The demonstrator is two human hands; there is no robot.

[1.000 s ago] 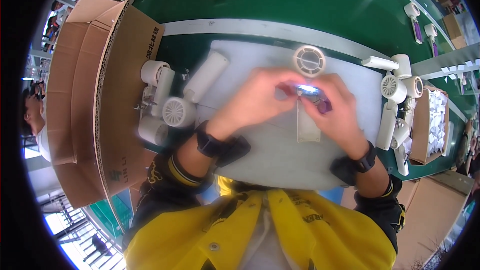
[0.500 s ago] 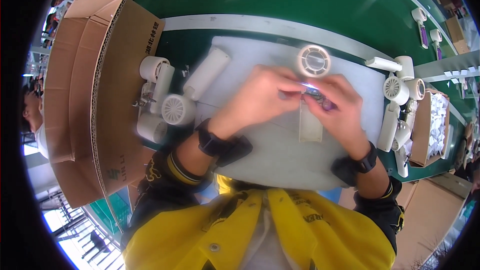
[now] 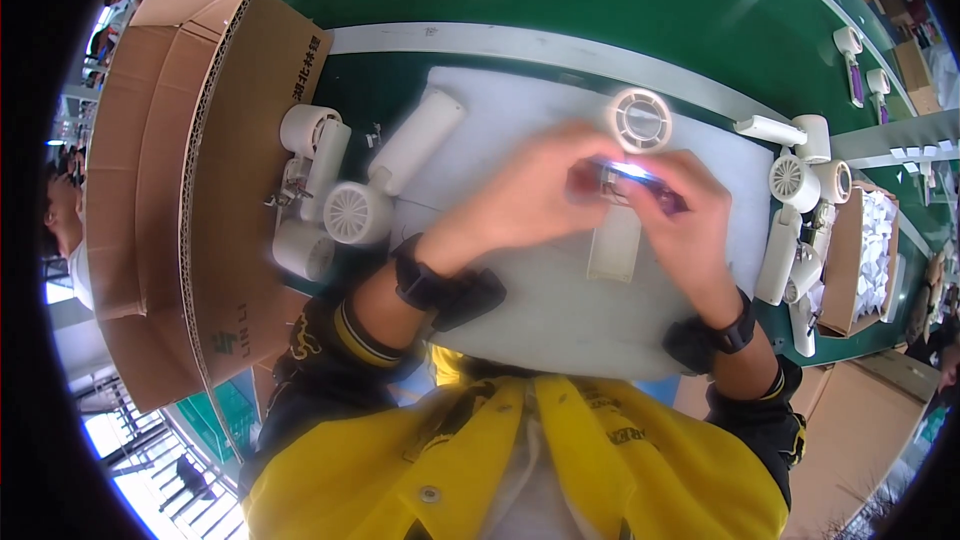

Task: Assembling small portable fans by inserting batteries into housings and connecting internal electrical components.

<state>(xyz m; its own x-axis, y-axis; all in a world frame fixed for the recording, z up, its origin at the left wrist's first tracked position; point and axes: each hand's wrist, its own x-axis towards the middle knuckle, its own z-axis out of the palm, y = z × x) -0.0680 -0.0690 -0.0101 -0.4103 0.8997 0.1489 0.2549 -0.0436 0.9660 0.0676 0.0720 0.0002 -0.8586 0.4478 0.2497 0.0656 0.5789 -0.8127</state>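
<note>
A white handheld fan lies in front of me, its round head [image 3: 640,120] beyond my hands and its open handle shell [image 3: 613,245] below them. Between my hands is a shiny strip, apparently a circuit board [image 3: 632,173], with a purple battery cell [image 3: 672,202] at its right end. My right hand [image 3: 692,215] is closed, pinching the board and cell between thumb and fingers. At the board's left end, my left hand [image 3: 540,185] is closed on it too, though its fingertips are blurred. My fingers hide much of the fan's middle.
A pale mat [image 3: 500,290] covers the workbench. White fans and parts [image 3: 358,215] lie on the left beside a large cardboard box [image 3: 240,180]. More fans [image 3: 793,180] sit at right, by a small box of white pieces [image 3: 848,260]. A metal rail [image 3: 520,45] crosses behind.
The fan has shifted slightly right and its handle now slants. The purple cell shows more as a long bar. My left fingers have moved and blurred.
</note>
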